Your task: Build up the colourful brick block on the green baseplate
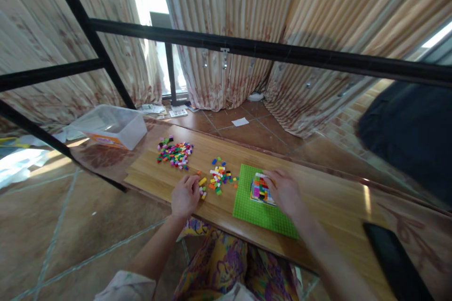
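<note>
Step, judged: bricks going onto green baseplate. Brick block lies near plate centre; right hand at its 3 o'clock, fingers bent, grip hidden. Left hand curled at 8 o'clock of loose bricks, pinch unclear. Next move calls for square alignment.

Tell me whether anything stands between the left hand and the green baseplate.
Loose coloured bricks lie scattered on the wooden surface between the left hand and the green baseplate. They sit low, so the hand could probably pass above; nothing taller shows there.

Patterned curtains, black bar, floor paper, possibly a phone
</note>
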Demonstrator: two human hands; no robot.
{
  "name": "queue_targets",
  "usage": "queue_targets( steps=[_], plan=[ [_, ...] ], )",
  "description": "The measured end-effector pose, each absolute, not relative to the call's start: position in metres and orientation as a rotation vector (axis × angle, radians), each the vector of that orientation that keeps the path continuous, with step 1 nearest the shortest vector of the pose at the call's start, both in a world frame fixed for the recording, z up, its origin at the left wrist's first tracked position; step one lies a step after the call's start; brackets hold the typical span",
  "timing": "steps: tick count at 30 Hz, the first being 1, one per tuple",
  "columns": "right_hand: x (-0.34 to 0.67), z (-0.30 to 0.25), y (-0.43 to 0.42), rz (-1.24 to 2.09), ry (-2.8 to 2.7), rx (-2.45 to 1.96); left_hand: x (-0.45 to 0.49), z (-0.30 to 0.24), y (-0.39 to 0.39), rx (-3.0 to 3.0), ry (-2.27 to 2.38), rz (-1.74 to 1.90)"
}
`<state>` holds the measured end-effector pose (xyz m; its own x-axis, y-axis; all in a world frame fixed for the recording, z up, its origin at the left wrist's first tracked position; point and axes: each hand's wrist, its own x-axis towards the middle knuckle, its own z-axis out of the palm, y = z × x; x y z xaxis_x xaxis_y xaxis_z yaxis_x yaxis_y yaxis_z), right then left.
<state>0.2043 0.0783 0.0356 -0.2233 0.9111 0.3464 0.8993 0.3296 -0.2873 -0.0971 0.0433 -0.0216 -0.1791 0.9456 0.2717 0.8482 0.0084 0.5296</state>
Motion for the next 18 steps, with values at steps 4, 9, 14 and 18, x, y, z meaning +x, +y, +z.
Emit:
queue_targets(
  steps=[4, 9, 14, 18],
  plan=[
    [0.16, 0.034, 0.053, 0.093, -2.125, -1.427, -0.098, -0.025, 0.043, 1.888, 2.098, 0.914],
    [0.094, 0.018, 0.031, 0.335, -2.21, -1.395, -0.098, -0.026, 0.043, 1.869, 2.112, 0.908],
    [0.067, -0.003, 0.036, 0.339, -2.178, -1.596, -0.098, -0.026, 0.043, 1.87, 2.108, 0.912],
    [0.063, -0.007, 0.041, 0.359, -2.18, -1.655, -0.098, -0.027, 0.043, 1.89, 2.103, 0.935]
  ],
)
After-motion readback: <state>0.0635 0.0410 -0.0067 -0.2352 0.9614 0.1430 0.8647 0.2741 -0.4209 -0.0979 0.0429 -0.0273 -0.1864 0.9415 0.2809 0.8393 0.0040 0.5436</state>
